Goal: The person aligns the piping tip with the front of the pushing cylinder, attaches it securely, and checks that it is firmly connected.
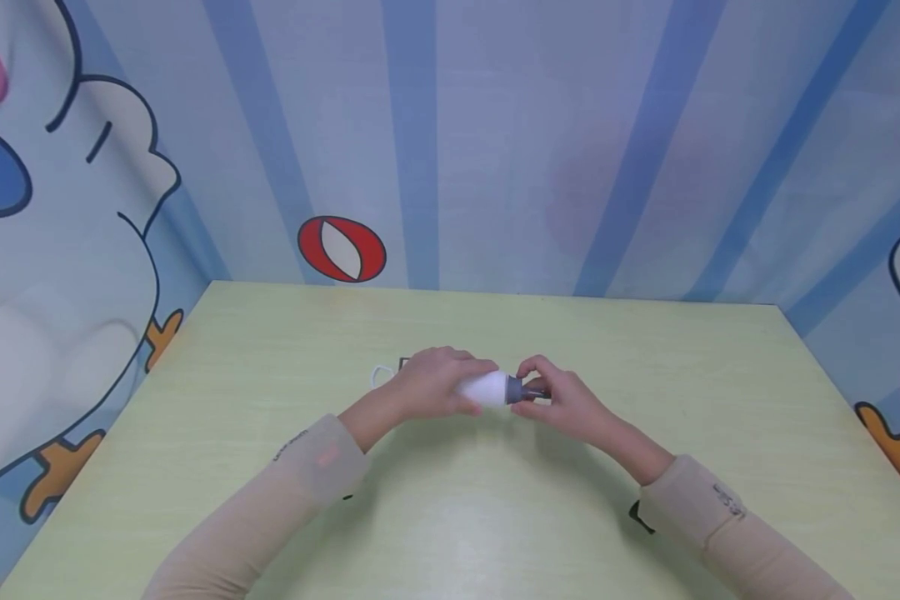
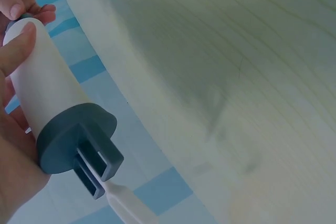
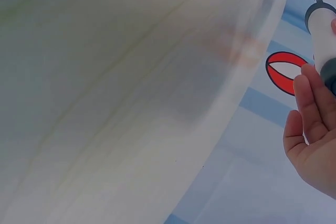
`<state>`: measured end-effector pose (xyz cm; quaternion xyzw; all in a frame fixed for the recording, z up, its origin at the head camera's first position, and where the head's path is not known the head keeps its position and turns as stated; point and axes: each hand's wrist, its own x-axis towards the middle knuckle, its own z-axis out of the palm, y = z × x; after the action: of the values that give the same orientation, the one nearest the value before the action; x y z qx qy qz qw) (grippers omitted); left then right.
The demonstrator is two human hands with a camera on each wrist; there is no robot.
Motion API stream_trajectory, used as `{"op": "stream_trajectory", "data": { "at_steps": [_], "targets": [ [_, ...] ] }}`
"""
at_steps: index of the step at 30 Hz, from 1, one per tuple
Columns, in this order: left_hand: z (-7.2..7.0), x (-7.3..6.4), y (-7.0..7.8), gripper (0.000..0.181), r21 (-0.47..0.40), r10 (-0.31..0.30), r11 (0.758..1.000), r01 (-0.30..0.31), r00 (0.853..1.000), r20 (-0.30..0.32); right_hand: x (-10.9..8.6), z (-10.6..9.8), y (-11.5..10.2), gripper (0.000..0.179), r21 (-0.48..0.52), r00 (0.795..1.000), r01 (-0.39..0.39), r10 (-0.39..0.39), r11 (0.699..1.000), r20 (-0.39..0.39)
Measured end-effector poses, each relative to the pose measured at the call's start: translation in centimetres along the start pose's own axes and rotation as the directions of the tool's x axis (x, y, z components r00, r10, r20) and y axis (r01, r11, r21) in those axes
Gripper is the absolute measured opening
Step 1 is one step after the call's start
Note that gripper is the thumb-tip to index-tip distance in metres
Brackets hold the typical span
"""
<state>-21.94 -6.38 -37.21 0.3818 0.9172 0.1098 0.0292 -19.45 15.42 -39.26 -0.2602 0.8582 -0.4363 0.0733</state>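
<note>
A white cylinder with dark grey ends (image 1: pixel 483 389) is held above the table, lying roughly level. My left hand (image 1: pixel 438 383) wraps around its body. At its right end, my right hand (image 1: pixel 566 400) pinches the dark, narrow tip between thumb and fingers. In the left wrist view, the cylinder's nearer dark grey end (image 2: pixel 73 140) carries two slotted tabs, and a white strap (image 2: pixel 126 203) hangs from between them. Only part of the cylinder (image 3: pixel 321 32) shows in the right wrist view, beside the right hand's fingers. Exactly what the device is cannot be told.
Under both hands lies a pale yellow-green tabletop (image 1: pixel 480 517). Behind it stands a blue-striped backdrop (image 1: pixel 495 150) with a red and white ball drawn on it (image 1: pixel 315 250). Small dark marks, partly covered by the sleeves (image 1: pixel 690 504), show on the table.
</note>
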Motion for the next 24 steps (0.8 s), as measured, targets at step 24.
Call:
{"op": "stream_trajectory", "data": {
  "at_steps": [24],
  "targets": [
    [-0.12, -0.07, 0.73, 0.054, -0.012, -0.005, 1.0, 0.005, 1.0, 0.012, 0.02, -0.08, 0.15, 0.029, -0.129, 0.996, 0.037, -0.047, 0.991, -0.072]
  ]
}}
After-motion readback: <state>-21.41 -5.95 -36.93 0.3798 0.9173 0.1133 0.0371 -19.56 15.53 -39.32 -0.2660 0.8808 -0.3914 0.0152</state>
